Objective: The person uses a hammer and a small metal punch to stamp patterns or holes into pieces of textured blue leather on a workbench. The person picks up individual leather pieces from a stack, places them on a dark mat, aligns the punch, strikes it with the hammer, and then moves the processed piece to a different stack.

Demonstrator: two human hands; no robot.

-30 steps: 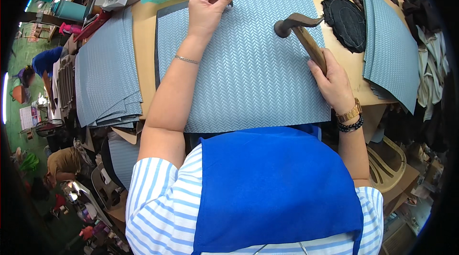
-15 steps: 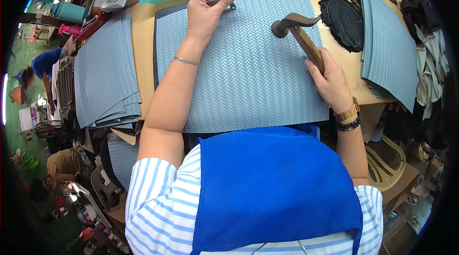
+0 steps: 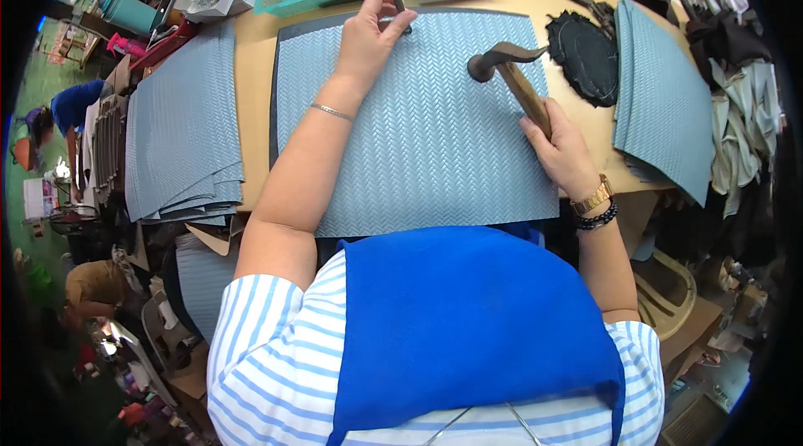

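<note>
Blue-grey sheet with an embossed herringbone weave [image 3: 427,137], lying level at centre

On my feed the sheet rests on the pale wooden tabletop [image 3: 255,70], its near edge beside the blue cloth apron [image 3: 477,321], with a dark flat layer [image 3: 305,26] showing past its far and left edges. My left grip [image 3: 368,40] pinches a slim grey metal rod [image 3: 397,1], slightly tilted, near the sheet's far edge; I cannot tell whether its lower end touches the surface. My right grip [image 3: 562,149] is clenched around the wooden handle of a dark-headed hammer [image 3: 519,89], its head above the sheet and well apart from the rod.

I judge this to be the placing step. The next move calls for a steady, upright rod and the hammer head lined up over its top.

The sheet looks fairly stiff, silvery along the weave; I make out no hole at this size. Matching piles sit left [image 3: 180,128] and right [image 3: 669,103].
</note>
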